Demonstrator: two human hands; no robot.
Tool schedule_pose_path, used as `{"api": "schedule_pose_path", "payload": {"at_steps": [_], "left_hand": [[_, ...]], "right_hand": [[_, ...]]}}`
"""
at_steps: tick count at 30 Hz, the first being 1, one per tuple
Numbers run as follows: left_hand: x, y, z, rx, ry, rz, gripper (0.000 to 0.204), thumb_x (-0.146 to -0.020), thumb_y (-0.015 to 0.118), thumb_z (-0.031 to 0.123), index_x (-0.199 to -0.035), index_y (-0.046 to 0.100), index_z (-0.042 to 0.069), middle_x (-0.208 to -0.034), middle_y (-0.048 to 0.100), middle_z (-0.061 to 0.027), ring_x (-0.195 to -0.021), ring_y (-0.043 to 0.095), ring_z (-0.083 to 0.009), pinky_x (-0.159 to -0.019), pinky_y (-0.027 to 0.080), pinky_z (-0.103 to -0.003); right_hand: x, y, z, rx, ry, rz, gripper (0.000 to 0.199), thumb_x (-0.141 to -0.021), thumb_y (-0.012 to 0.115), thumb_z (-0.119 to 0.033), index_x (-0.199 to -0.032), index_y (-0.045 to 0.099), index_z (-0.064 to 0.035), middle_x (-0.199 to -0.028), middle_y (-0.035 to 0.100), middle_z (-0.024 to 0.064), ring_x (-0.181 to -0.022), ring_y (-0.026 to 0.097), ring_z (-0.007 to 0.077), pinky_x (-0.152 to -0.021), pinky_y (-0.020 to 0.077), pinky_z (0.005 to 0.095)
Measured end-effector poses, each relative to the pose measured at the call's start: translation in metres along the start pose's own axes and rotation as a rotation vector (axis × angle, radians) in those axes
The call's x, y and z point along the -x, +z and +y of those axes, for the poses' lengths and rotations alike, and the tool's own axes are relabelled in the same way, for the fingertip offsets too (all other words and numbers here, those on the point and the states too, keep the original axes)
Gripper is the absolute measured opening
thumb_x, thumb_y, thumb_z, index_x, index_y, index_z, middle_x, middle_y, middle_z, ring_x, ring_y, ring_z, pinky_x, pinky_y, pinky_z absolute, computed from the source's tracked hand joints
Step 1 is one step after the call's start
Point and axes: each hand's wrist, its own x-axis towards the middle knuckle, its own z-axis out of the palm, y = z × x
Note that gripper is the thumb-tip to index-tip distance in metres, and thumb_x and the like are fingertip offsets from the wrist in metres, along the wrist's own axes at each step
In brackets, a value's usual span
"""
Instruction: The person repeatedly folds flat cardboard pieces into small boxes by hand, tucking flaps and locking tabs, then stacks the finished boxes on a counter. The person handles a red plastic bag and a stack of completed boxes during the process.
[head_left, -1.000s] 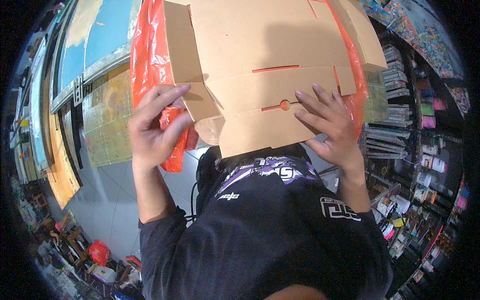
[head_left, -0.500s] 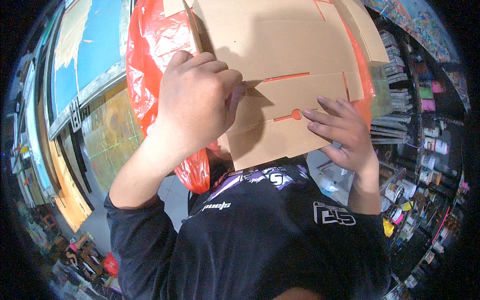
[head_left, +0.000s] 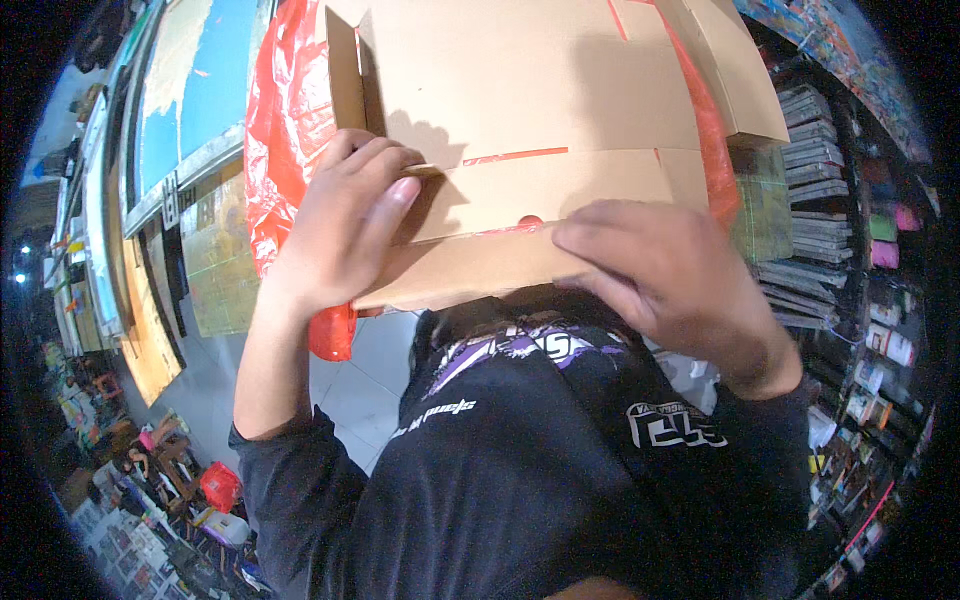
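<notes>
A flat brown cardboard box blank (head_left: 520, 100) lies in front of me, with cut slots and fold lines along its near side. Red plastic (head_left: 285, 130) lies under it, showing at both sides and through the slots. My left hand (head_left: 350, 215) is closed on the cardboard at its near left corner, where a narrow side flap (head_left: 347, 75) stands raised. My right hand (head_left: 670, 275), a little blurred, pinches the near flap (head_left: 480, 265) toward its right end, the thumb below and the fingers above. That near flap is tilted up along its fold.
Painted framed panels (head_left: 195, 100) lean at the left beside a wooden board (head_left: 150, 340). To the right is a stack of grey slats (head_left: 812, 170), with shelves of jars and bottles (head_left: 890, 345) beyond. A red bag (head_left: 221, 486) sits at the lower left on the tiled floor.
My right hand has moved left and taken hold of the near flap, which has tilted up. My left hand has shifted left and slightly down, and the left side flap now stands more upright.
</notes>
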Motion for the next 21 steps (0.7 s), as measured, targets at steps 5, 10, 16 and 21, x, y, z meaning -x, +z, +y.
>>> {"api": "schedule_pose_path", "payload": {"at_steps": [5,10,16,21], "left_hand": [[0.010,-0.013,-0.008,0.242,0.062,-0.070,0.084,-0.071,0.042,0.069,-0.115,0.054,-0.002,-0.113,0.054,-0.0164,-0.109,0.043,-0.0288,-0.098,0.028,-0.041],[0.001,-0.012,0.010,0.134,0.014,-0.050,0.057,-0.069,0.070,0.036,-0.110,0.056,-0.003,-0.105,0.057,-0.0137,-0.099,0.044,-0.0273,-0.089,0.035,-0.037],[0.009,0.000,0.015,0.054,-0.118,0.080,0.031,-0.075,0.065,0.020,-0.098,0.063,-0.001,-0.094,0.062,-0.0117,-0.088,0.048,-0.0267,-0.082,0.038,-0.035],[0.030,0.008,0.018,0.054,-0.106,0.102,0.044,-0.067,0.068,0.030,-0.098,0.063,0.000,-0.094,0.062,-0.0130,-0.088,0.048,-0.0299,-0.081,0.038,-0.038]], "right_hand": [[-0.024,-0.026,0.028,0.167,-0.199,0.126,0.026,-0.078,0.068,-0.024,-0.093,0.064,-0.0027,-0.085,0.064,0.0140,-0.078,0.062,0.0268,-0.065,0.0466,0.0350],[-0.033,-0.036,0.034,0.171,-0.203,0.316,0.028,-0.076,0.070,-0.021,-0.096,0.064,-0.0030,-0.089,0.064,0.0172,-0.080,0.062,0.0259,-0.070,0.0472,0.0350],[-0.014,-0.039,0.055,0.011,-0.377,0.603,0.029,-0.078,0.069,-0.016,-0.101,0.063,-0.0010,-0.101,0.063,0.0144,-0.087,0.061,0.0228,-0.078,0.0465,0.0306],[0.035,-0.023,0.106,-0.036,0.195,0.738,0.027,-0.075,0.070,-0.013,-0.098,0.063,-0.0002,-0.087,0.064,0.0129,-0.076,0.063,0.0214,-0.067,0.0489,0.0296]]}}
